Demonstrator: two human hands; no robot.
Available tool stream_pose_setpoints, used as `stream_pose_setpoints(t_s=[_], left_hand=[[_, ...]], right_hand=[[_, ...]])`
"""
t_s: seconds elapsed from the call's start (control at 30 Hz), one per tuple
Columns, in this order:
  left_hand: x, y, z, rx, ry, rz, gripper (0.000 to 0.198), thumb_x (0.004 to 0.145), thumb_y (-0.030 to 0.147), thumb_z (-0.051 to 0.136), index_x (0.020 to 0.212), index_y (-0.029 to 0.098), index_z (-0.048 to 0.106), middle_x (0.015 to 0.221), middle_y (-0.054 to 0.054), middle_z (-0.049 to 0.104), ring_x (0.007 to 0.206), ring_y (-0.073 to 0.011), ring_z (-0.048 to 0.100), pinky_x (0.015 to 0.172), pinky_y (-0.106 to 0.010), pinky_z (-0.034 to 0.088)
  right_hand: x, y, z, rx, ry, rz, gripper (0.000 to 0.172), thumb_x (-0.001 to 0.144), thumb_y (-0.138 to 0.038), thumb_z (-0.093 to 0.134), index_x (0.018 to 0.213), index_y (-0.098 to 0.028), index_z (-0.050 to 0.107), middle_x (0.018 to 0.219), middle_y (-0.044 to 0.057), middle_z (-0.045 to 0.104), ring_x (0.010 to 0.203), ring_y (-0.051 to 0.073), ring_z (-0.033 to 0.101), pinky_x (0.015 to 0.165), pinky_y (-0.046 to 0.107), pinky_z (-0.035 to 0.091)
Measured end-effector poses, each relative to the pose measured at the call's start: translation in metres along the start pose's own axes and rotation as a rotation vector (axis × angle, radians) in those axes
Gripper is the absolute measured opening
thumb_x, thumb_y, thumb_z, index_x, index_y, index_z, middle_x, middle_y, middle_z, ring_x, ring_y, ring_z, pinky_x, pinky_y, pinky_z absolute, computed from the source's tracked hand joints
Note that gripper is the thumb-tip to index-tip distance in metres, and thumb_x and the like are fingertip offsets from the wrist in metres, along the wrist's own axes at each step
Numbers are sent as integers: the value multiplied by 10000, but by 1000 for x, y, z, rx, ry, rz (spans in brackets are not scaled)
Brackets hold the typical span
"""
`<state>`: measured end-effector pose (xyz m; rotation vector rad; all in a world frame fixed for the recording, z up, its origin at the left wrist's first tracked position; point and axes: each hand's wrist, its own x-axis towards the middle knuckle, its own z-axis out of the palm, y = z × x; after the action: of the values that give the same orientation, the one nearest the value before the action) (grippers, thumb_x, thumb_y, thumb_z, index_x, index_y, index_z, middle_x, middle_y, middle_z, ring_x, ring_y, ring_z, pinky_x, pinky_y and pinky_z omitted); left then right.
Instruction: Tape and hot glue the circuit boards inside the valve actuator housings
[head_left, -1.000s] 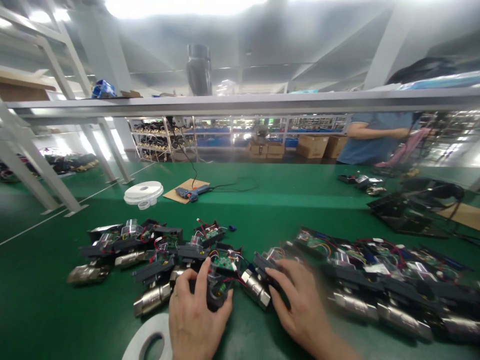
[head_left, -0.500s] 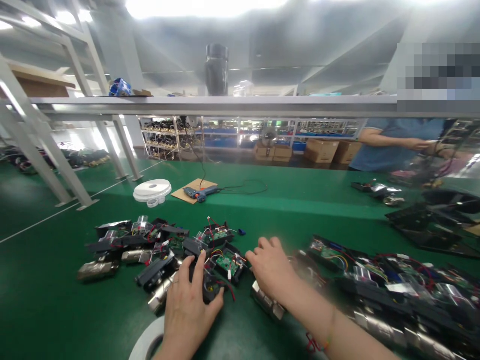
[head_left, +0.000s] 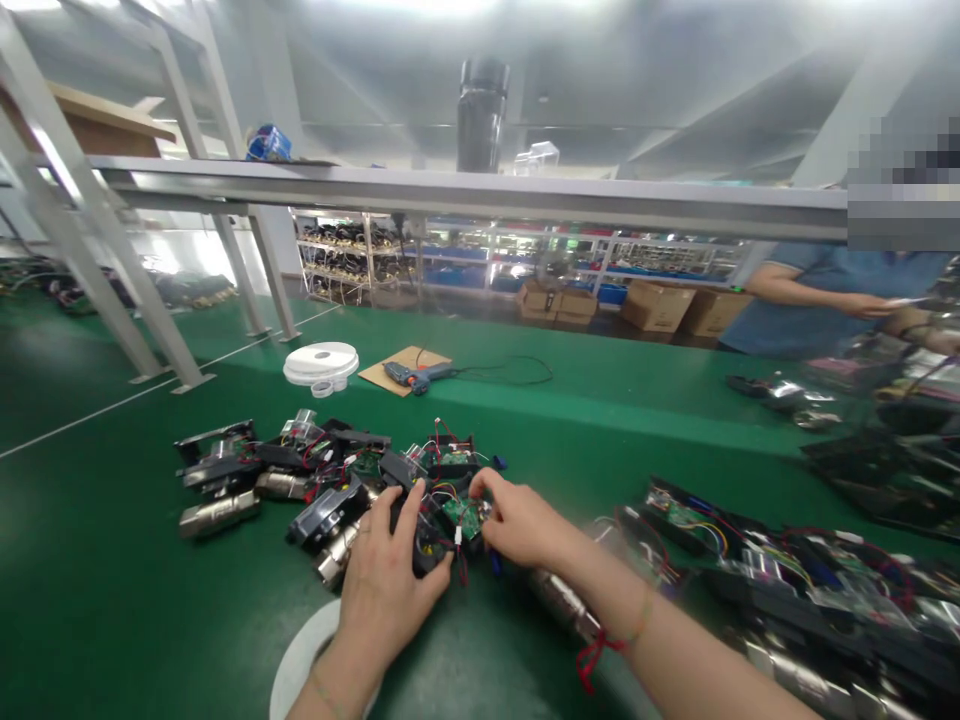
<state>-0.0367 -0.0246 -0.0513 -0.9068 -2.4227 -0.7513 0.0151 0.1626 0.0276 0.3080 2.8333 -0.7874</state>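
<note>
My left hand (head_left: 394, 585) is curved around a black plastic housing (head_left: 430, 548), its thumb on the near side and its fingers on the far side. Just beyond, a green circuit board (head_left: 462, 515) lies in an open black case with coloured wires and a white plug (head_left: 458, 536). At the right end of that board my right hand (head_left: 521, 520) has its fingertips pinched together; what they hold is hidden. A small blue piece (head_left: 496, 563) shows below those fingers. Under the right forearm lies a metal cylinder fitting (head_left: 568, 603), partly covered.
More black units with metal fittings (head_left: 219, 514) are heaped on the left, and another row (head_left: 795, 590) lies right. A white roll (head_left: 304, 640) sits by my left wrist. Farther back are a glue gun (head_left: 416, 376) on cardboard, white lids (head_left: 321, 362) and an overhead shelf (head_left: 465, 185). A co-worker stands right.
My right hand has moved left onto the end of the circuit board, and its fingers have drawn together. The left hand keeps its grasp on the housing. The view has shifted slightly.
</note>
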Motion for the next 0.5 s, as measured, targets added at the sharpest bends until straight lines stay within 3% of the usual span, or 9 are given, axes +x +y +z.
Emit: stream_pose_setpoints(t_s=[0.1, 0.17, 0.3, 0.4, 0.5], left_hand=[[3, -4, -9, -83, -120, 8, 742, 799, 315, 642, 1483, 246, 363, 1344, -126, 446, 1175, -337, 482, 1016, -570, 471], [5, -9, -17, -125, -197, 34, 765, 782, 294, 652, 1489, 271, 360, 1344, -111, 464, 1199, -330, 476, 1035, -561, 462], [6, -18, -27, -178, -314, 118, 794, 734, 299, 701, 1468, 310, 399, 1382, -80, 482, 1261, -297, 475, 1081, -495, 453], [6, -20, -32, -191, -375, 144, 799, 722, 314, 719, 1459, 306, 411, 1444, -79, 452, 1314, -285, 456, 1128, -488, 413], [5, -23, -49, -167, -403, 147, 821, 741, 318, 706, 1485, 320, 360, 1555, -78, 332, 1408, -302, 361, 1174, -531, 341]], right_hand=[[-11, 1, 6, 308, -134, 51, 343, 779, -28, 400, 1037, -168, 576, 828, 54, 740, 626, 154, 682, 598, 256, 529], [-26, 1, 17, 474, -189, 58, 305, 786, -57, 359, 960, -142, 595, 887, 83, 734, 685, 139, 698, 656, 258, 563], [-59, 3, 46, 658, -224, 22, 397, 687, -51, 438, 1049, -123, 586, 961, 91, 713, 855, 162, 703, 792, 287, 555], [-74, 9, 67, 527, -90, -96, 363, 686, -43, 539, 1029, -150, 596, 947, 70, 672, 860, 203, 645, 767, 326, 503], [-77, 15, 79, 81, 134, -324, 163, 824, -108, 611, 969, -183, 609, 978, 73, 645, 921, 257, 582, 789, 379, 441]])
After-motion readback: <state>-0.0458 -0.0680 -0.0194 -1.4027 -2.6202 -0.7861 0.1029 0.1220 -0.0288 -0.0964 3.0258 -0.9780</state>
